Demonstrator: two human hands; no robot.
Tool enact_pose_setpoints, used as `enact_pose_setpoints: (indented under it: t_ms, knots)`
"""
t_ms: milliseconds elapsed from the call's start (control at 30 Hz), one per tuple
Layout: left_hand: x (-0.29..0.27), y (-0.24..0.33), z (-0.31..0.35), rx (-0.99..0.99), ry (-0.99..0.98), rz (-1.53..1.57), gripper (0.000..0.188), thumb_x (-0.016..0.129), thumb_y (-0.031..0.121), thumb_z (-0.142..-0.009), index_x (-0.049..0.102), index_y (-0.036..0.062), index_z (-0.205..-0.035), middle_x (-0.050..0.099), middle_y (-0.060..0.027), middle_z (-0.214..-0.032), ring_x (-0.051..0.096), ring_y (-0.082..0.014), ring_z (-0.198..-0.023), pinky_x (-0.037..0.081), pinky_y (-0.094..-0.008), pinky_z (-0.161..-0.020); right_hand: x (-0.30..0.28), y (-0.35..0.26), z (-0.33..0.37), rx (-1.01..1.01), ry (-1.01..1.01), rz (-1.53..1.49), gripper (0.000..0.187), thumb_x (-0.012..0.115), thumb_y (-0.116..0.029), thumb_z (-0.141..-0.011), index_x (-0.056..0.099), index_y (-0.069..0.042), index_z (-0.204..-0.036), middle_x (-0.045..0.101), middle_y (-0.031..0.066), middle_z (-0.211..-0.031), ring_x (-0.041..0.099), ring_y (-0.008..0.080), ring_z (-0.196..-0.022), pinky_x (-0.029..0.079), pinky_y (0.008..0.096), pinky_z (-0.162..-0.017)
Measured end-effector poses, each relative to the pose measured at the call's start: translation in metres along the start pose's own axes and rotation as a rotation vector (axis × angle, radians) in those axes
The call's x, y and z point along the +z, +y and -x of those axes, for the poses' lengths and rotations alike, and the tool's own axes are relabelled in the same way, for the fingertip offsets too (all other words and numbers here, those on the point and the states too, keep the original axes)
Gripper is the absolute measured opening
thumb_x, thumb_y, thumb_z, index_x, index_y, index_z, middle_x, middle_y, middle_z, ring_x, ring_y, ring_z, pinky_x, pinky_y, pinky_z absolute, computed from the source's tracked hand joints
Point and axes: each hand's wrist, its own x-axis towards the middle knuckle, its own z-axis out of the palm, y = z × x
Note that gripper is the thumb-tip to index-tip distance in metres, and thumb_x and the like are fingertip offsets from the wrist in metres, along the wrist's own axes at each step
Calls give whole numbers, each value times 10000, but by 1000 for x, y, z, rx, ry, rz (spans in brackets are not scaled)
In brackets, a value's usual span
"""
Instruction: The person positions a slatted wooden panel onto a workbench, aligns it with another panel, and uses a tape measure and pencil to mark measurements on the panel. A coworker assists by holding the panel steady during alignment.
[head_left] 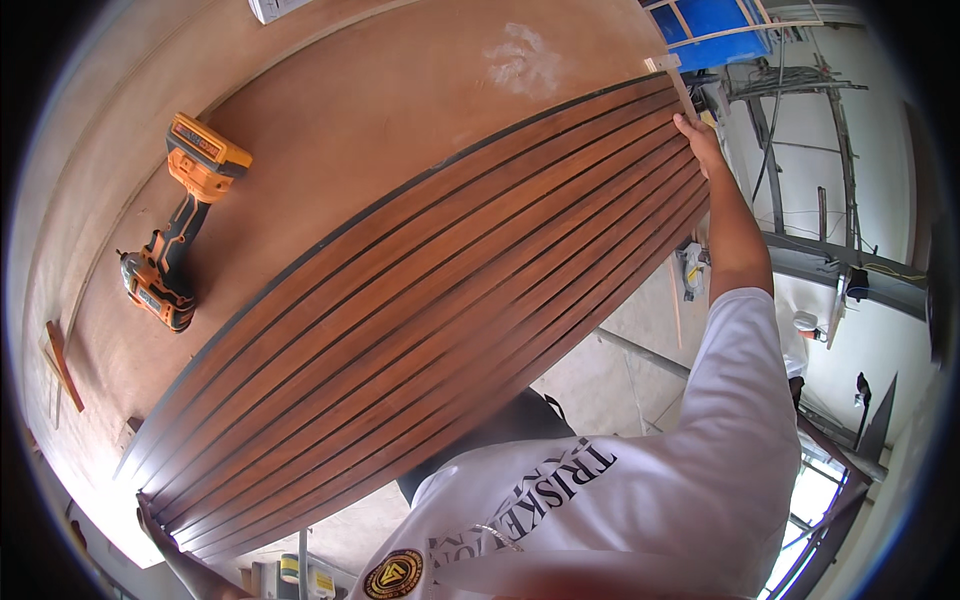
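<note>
A long reddish-brown wooden panel [430, 300] with dark parallel grooves slants across the view, from lower left to upper right. My right hand [704, 145] is closed around its far right end. A thin pale wooden strip with a short crosspiece [684, 92] lies against that end, touching my fingers; whether I grip it too, I cannot tell. At the near left end, my left hand [152, 522] has its fingers bent against the panel's edge, partly lost in glare. An orange and black cordless impact driver [178, 225] lies on the brown work surface beyond the panel.
The brown work surface [380, 110] carries a whitish smudge [522, 60]. A small wooden piece [64, 366] lies at its left. Metal framing [850, 265] and cables stand to the right. A blue object [710, 30] sits at top right. Tiled floor [610, 385] shows below the panel.
</note>
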Motion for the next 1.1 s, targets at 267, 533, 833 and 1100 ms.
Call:
enact_pose_setpoints:
  t_ms: [267, 533, 833, 1100]
  knots:
    - [8, 12, 12, -41, -41, -128, 388, 669, 497, -1008, 664, 121, -1105, 592, 37, -813, 547, -43, -674, 427, -228, -535, -7, 14, -23, -115, -62, -21, 680, 693, -435, -993, 550, 15, -1483, 598, 113, -1474, 528, 228, -1357, 356, 373, -1161]
    - [27, 24, 40, 8, 165, -130, 593, 748, 573, -915, 644, 24, -1114, 665, -78, -998, 629, -170, -833, 524, -354, -771, -20, 39, -67, -87, -183, -9, 820, 617, -575, -1000, 433, -24, -1579, 441, 139, -1620, 403, 302, -1493, 298, 471, -1229]
    - [36, 40, 53, -9, 196, -165, 710, 763, 665, -845, 650, 49, -1178, 662, -126, -1146, 595, -253, -1119, 442, -442, -1005, -14, 52, -91, -43, -143, 55, 848, 612, -595, -994, 417, -16, -1582, 445, 158, -1613, 418, 325, -1481, 319, 486, -1217]
    - [36, 38, 55, -16, 201, -171, 785, 738, 729, -833, 643, 46, -1208, 647, -172, -1240, 571, -312, -1215, 421, -513, -1039, -17, 46, -93, -45, -137, 82, 874, 608, -613, -988, 404, -9, -1585, 449, 175, -1606, 432, 345, -1470, 338, 499, -1207]
